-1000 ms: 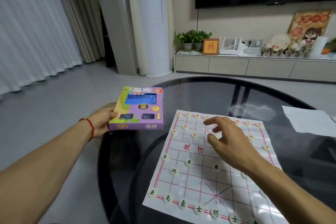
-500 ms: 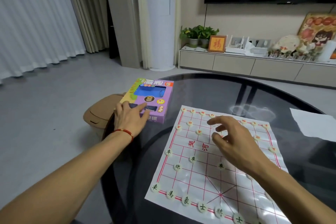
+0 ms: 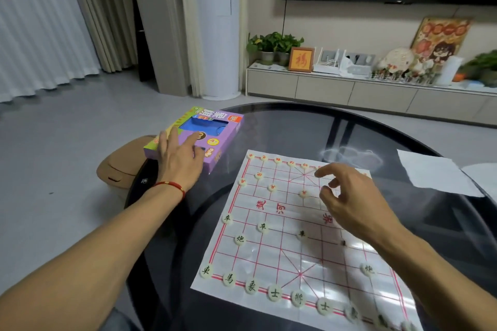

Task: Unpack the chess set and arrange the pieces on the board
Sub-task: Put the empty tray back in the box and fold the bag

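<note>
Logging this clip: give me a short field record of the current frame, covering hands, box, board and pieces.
left hand: flat on the box, fingers straight
box: purple, lying on the table's left edge, beside the board
right hand: above the board's far half, fingers loosely curled; holding a piece cannot be told
board: paper sheet, spread flat
pieces: set on both near and far sides
paper: right of the board

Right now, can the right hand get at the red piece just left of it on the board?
Probably yes. The right hand hovers over the board with fingers loosely spread and empty, and the red piece lies beside it with nothing between them. The left hand rests on the purple box, clear.
</note>
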The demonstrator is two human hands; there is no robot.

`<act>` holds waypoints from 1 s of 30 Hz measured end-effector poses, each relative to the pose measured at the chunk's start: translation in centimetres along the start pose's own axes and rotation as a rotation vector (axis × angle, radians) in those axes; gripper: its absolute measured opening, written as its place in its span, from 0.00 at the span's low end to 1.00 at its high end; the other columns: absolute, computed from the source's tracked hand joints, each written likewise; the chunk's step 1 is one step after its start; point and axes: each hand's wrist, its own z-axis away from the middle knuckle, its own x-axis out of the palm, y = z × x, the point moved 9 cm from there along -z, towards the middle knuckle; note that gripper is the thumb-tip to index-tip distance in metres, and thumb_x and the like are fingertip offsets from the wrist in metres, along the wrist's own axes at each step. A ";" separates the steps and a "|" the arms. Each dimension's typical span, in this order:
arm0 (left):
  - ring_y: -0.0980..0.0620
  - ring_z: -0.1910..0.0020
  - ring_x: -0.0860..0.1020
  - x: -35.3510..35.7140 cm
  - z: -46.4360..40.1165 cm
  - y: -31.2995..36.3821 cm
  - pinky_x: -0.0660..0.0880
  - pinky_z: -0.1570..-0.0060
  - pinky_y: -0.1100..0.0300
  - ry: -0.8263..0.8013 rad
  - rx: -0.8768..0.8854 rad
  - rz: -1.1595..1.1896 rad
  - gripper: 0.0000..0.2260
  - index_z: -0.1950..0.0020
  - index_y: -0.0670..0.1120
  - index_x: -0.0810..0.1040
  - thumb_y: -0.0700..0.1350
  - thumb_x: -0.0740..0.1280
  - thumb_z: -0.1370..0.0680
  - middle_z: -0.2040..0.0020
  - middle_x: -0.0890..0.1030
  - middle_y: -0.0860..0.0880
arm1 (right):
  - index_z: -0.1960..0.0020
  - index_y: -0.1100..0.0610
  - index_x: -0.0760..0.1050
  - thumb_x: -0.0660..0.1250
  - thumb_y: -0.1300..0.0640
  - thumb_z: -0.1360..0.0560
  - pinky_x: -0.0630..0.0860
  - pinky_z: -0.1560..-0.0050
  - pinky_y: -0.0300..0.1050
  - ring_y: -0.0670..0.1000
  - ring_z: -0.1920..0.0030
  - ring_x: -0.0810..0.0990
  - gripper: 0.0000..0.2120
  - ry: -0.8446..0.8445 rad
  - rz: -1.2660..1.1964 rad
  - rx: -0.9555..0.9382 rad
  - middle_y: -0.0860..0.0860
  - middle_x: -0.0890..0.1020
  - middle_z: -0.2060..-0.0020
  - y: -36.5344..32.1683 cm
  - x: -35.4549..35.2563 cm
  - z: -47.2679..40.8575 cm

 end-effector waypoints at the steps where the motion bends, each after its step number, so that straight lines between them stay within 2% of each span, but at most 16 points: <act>1: 0.38 0.22 0.54 -0.3 0.6 2.2 0.55 0.24 0.42 0.010 0.078 0.017 0.20 0.26 0.49 0.73 0.44 0.61 0.19 0.22 0.60 0.39 | 0.37 0.49 0.76 0.66 0.55 0.21 0.79 0.44 0.47 0.48 0.48 0.80 0.13 0.009 0.052 0.004 0.49 0.79 0.37 1.0 -0.7 0.0; 4: 0.42 0.20 0.50 -0.1 3.2 9.4 0.51 0.23 0.45 -0.058 0.251 0.119 0.24 0.25 0.52 0.71 0.42 0.64 0.21 0.20 0.59 0.42 | 0.38 0.51 0.78 0.67 0.55 0.21 0.80 0.43 0.52 0.51 0.45 0.81 0.12 0.046 0.125 0.104 0.51 0.82 0.40 5.7 -3.3 0.0; 8: 0.47 0.20 0.51 1.6 6.6 18.8 0.49 0.23 0.51 -0.205 0.431 0.256 0.24 0.26 0.56 0.71 0.43 0.67 0.21 0.20 0.62 0.47 | 0.41 0.55 0.81 0.67 0.59 0.23 0.80 0.42 0.53 0.55 0.47 0.82 0.12 0.172 0.093 0.337 0.54 0.85 0.46 14.2 -8.0 1.2; 13: 0.49 0.20 0.52 5.8 11.6 30.5 0.52 0.23 0.49 -0.414 0.680 0.256 0.23 0.25 0.55 0.70 0.45 0.65 0.21 0.22 0.64 0.49 | 0.43 0.53 0.82 0.65 0.58 0.24 0.78 0.43 0.54 0.60 0.45 0.81 0.12 0.235 0.193 0.491 0.55 0.84 0.45 21.0 -11.4 4.0; 16: 0.49 0.23 0.57 8.0 16.0 36.9 0.55 0.25 0.55 -0.471 0.864 0.229 0.22 0.26 0.51 0.73 0.44 0.65 0.22 0.26 0.70 0.47 | 0.44 0.53 0.81 0.65 0.53 0.23 0.75 0.44 0.56 0.61 0.44 0.78 0.11 0.271 0.272 0.607 0.56 0.83 0.44 24.8 -13.4 5.9; 20: 0.47 0.31 0.67 10.2 21.4 42.7 0.63 0.28 0.52 -0.534 0.978 0.315 0.18 0.34 0.47 0.80 0.41 0.66 0.24 0.37 0.79 0.47 | 0.32 0.56 0.72 0.60 0.55 0.21 0.69 0.34 0.61 0.63 0.32 0.70 0.18 0.199 0.261 0.914 0.59 0.73 0.33 32.1 -15.0 11.7; 22: 0.49 0.35 0.70 10.9 23.3 44.3 0.65 0.31 0.57 -0.525 0.988 0.346 0.16 0.37 0.47 0.81 0.40 0.65 0.25 0.41 0.81 0.48 | 0.28 0.53 0.67 0.58 0.48 0.19 0.66 0.30 0.64 0.63 0.29 0.68 0.21 0.077 0.217 1.014 0.59 0.70 0.29 34.8 -14.3 14.9; 24: 0.50 0.35 0.69 11.4 25.0 45.5 0.63 0.32 0.60 -0.543 1.005 0.329 0.17 0.36 0.48 0.81 0.41 0.64 0.24 0.40 0.81 0.49 | 0.26 0.48 0.65 0.58 0.38 0.20 0.65 0.30 0.63 0.62 0.28 0.66 0.26 -0.081 0.278 1.006 0.57 0.68 0.27 36.1 -12.9 16.8; 26: 0.50 0.33 0.68 11.7 26.0 46.2 0.65 0.30 0.56 -0.576 1.007 0.305 0.17 0.35 0.49 0.80 0.42 0.64 0.23 0.38 0.81 0.50 | 0.30 0.45 0.69 0.59 0.35 0.22 0.67 0.33 0.62 0.61 0.30 0.69 0.25 -0.091 0.385 0.940 0.54 0.72 0.30 36.4 -12.6 17.4; 28: 0.49 0.33 0.68 11.8 26.5 46.5 0.67 0.30 0.52 -0.604 0.985 0.294 0.18 0.35 0.50 0.80 0.42 0.63 0.23 0.38 0.81 0.50 | 0.38 0.46 0.76 0.62 0.41 0.22 0.72 0.37 0.59 0.59 0.38 0.75 0.16 0.047 0.418 0.882 0.53 0.79 0.39 36.3 -13.5 17.6; 30: 0.49 0.34 0.69 11.4 26.6 46.6 0.68 0.31 0.51 -0.613 0.963 0.288 0.18 0.35 0.50 0.80 0.42 0.63 0.23 0.39 0.81 0.50 | 0.51 0.52 0.80 0.63 0.50 0.23 0.78 0.48 0.53 0.59 0.50 0.78 0.09 0.185 0.412 0.851 0.53 0.83 0.52 36.1 -14.6 17.9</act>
